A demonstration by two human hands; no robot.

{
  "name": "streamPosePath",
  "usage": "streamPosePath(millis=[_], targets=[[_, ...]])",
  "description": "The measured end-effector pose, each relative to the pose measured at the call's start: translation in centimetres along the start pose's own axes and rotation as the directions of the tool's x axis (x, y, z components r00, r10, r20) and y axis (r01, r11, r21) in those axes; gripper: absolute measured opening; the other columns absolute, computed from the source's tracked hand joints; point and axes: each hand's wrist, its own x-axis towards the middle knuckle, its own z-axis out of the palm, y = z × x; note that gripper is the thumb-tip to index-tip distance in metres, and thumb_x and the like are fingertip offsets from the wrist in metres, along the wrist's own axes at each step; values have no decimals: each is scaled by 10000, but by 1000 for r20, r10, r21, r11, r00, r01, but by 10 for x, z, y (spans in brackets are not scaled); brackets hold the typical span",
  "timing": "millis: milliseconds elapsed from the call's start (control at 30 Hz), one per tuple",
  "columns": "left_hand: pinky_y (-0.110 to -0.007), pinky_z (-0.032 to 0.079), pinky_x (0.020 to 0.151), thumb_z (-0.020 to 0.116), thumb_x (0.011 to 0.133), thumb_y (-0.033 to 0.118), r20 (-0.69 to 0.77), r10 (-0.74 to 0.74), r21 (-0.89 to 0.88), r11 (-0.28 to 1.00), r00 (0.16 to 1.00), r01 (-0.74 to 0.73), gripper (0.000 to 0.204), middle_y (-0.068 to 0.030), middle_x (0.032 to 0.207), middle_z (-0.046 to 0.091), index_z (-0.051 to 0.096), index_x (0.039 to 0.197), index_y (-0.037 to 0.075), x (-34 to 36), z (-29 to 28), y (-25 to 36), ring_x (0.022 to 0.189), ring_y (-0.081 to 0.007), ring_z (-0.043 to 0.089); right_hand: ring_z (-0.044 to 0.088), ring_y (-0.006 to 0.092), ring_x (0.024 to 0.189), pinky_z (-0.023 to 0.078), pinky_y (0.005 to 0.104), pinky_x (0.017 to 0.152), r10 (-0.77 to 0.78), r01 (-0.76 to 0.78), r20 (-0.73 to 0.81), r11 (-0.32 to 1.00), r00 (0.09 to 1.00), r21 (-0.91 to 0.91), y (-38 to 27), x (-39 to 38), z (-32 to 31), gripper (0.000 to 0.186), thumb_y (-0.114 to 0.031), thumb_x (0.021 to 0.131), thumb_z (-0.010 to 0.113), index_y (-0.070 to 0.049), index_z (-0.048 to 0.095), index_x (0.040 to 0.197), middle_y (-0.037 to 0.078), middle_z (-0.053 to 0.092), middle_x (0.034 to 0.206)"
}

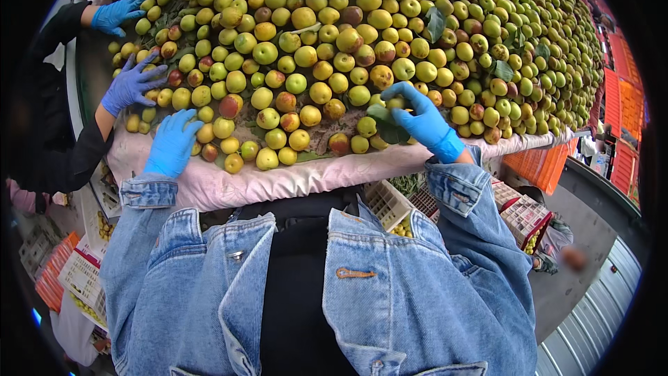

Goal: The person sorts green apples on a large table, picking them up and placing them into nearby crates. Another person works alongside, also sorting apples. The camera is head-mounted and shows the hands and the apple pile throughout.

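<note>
Jujubes (348, 42) heaped across sorting table (292, 179). Right hand (421, 122) near front edge, fingers pinching green leaf (390, 129). Left hand (170, 143) flat, fingers spread on fruit. Probably culling; next, lifting leaf clear.

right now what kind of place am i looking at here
Likely a fruit sorting or packing site: a big heap of green-yellow fruit on a padded table, gloved hands sorting, the right hand on a leaf, and orange crates alongside.
</note>
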Motion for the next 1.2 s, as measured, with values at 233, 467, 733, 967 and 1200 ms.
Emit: streamPosePath(millis=[233,467,733,967,1200], targets=[[-579,180,1055,653,755,279,65,154,-219,966,986,-136,574,-73,1413,339,468,1295,214,37,-34,77,1335,-295,249,605,250,721,481,332,630,44,-137,-156,742,987,-656,16,-27,-17,231,-132,815,589,-164,601,1044,85,629,850],[-623,124,1056,686,669,231,150,136,-21,991,979,-134,642,47,1422,340,482,1272,314,24,3,44,1380,-293,151,621,313,771,494,415,655,168,63,166,492,972,-868,10,-14,38,393,-332,745,660,-161,579,1090,107,645,818],[-551,272,1008,616,738,125,49,-64,84,995,997,60,455,-56,1269,474,555,1182,205,14,-24,14,1267,-334,345,625,241,644,484,376,490,-297,473,381,369,876,-800,-7,13,120,282,-163,718,618,-195,575,995,54,543,755],[-568,255,1020,619,769,204,-25,316,-215,925,949,-313,523,-43,1409,349,494,1276,229,46,-12,101,1305,-315,309,627,294,651,495,387,537,-233,535,482,396,845,-746,11,43,156,252,-249,748,613,-143,557,969,89,594,789],[-466,328,999,640,744,217,67,209,-93,975,976,-202,432,-48,1260,457,542,1164,222,28,-8,51,1148,-254,449,612,333,711,477,433,603,-84,182,171,678,982,-712,-16,-9,31,300,-361,812,590,-155,532,1023,133,628,799]])
